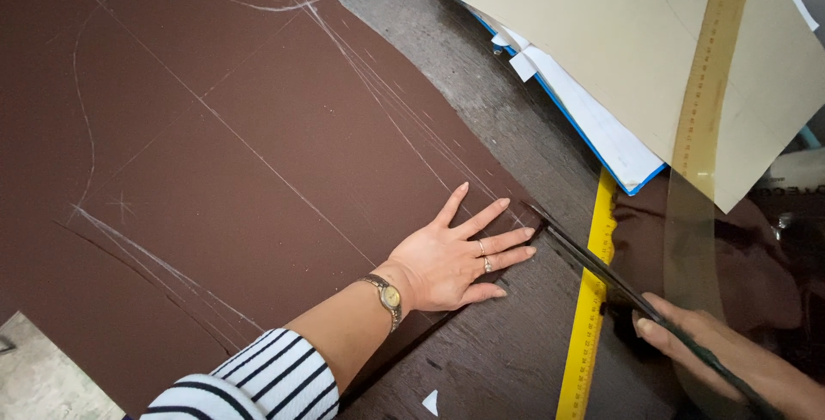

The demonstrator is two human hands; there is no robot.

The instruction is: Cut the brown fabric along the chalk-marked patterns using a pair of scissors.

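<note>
left hand: I see it flat, fingers spread, palm pressed on the brown fabric near its right edge; holds nothing. Rings and a wristwatch on it, striped sleeve behind.
right hand: closed around the handles of the scissors, seen partly through a clear curved ruler.
scissors: dark blades point up-left, tips touching the fabric edge just beside the left fingertips.
hands: apart, scissors between them.
fabric: lies flat on the dark bench, fills the left of the view. White chalk lines cross it: straight diagonals, a long curve at left and top.
progress: my read is marking done, cutting under way at the right edge. Left and top chalk curves look uncut; most of the outline appears left to do.
yellow ruler: straight, on the bench under the blades, right of the fabric.
curved ruler: amber-tinted, clear, printed scale, lying over the paper.
beige pattern paper: large sheets, top right, stacked on white sheets and a blue edge.
labels: some dark print far right, too blurred to tell.
</note>
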